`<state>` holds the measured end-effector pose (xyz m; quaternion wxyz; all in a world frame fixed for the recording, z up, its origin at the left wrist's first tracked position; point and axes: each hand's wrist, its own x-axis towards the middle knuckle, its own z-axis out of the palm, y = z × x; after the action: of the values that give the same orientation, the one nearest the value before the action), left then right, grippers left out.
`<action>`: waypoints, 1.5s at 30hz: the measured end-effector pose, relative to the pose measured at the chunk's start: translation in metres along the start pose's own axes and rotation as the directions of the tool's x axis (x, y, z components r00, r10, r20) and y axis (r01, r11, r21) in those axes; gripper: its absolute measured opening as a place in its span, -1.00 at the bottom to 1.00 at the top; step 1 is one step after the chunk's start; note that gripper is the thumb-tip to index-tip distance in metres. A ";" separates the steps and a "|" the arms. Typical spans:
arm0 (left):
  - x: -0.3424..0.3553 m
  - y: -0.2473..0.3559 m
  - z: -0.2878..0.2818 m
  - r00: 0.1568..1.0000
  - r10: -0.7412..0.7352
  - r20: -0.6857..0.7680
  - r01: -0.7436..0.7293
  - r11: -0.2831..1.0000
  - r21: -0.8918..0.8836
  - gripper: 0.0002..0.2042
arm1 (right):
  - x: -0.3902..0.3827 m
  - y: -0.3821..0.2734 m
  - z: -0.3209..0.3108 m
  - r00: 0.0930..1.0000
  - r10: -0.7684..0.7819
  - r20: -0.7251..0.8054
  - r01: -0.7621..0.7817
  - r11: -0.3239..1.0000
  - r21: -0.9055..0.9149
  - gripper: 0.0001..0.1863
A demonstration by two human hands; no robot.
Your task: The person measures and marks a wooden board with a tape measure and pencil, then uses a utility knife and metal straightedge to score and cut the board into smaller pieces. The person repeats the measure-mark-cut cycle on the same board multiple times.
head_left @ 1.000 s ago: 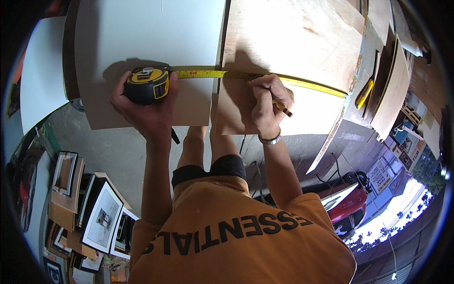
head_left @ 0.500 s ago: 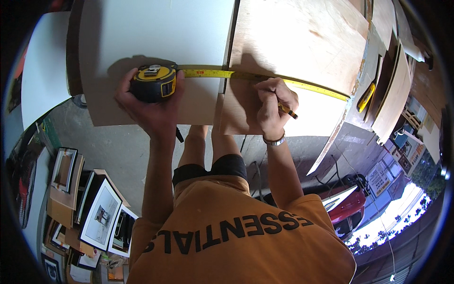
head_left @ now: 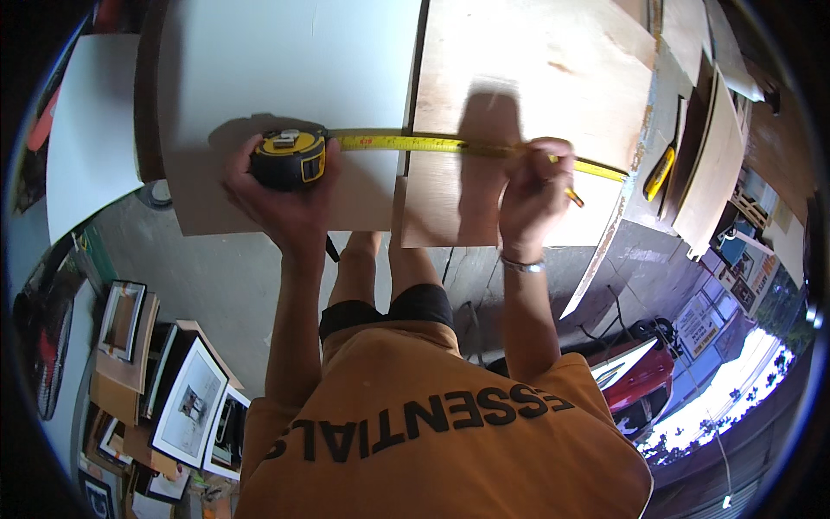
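Observation:
My left hand [head_left: 278, 203] grips a black and yellow tape measure [head_left: 290, 169] over a white panel [head_left: 285, 60]. Its yellow blade [head_left: 398, 142] runs rightward across the gap to a plywood sheet [head_left: 519, 43], reaching near that sheet's right edge. My right hand [head_left: 536, 195] is closed round a yellow and black pencil [head_left: 574, 195] at the blade, right of the tape's middle; its tip is hidden by the fingers. A yellow utility knife [head_left: 660, 171] lies on the boards beyond the plywood's right edge.
Stacked thin boards [head_left: 705, 160] line the right side, with a narrow strip [head_left: 590, 275] jutting down. Another white panel [head_left: 91, 130] is at the left. Framed pictures [head_left: 186, 398] lean at lower left on the concrete floor [head_left: 216, 285]. A red vehicle [head_left: 640, 381] stands at lower right.
My right hand has moved rightward along the blade with the pencil, its shadow on the plywood shifting too. My left hand still holds the tape measure, slightly farther right in view.

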<state>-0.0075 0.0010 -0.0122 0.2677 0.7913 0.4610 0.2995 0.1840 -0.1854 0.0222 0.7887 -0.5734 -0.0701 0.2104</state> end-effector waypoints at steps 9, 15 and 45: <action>0.012 0.077 -0.014 0.983 -0.173 0.057 0.175 0.810 -0.559 -0.22 | -0.048 -0.277 -0.073 0.454 -0.866 -0.210 0.216 0.336 -0.917 -0.29; 0.021 0.131 -0.015 0.987 -0.049 0.155 0.122 0.852 -0.509 -0.25 | -0.067 -0.317 -0.084 0.590 -0.803 -0.079 0.231 0.262 -0.937 -0.39; -0.070 0.214 -0.019 0.649 -0.676 0.349 0.636 0.232 -0.736 -0.52 | 0.309 -0.179 -0.260 0.964 -0.224 0.146 0.072 -0.306 -0.949 -0.45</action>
<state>0.0725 -0.1508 0.1345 0.6873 0.2989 0.5613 0.3509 0.5992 -0.3307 0.0629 0.0355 -0.9673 -0.2440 -0.0591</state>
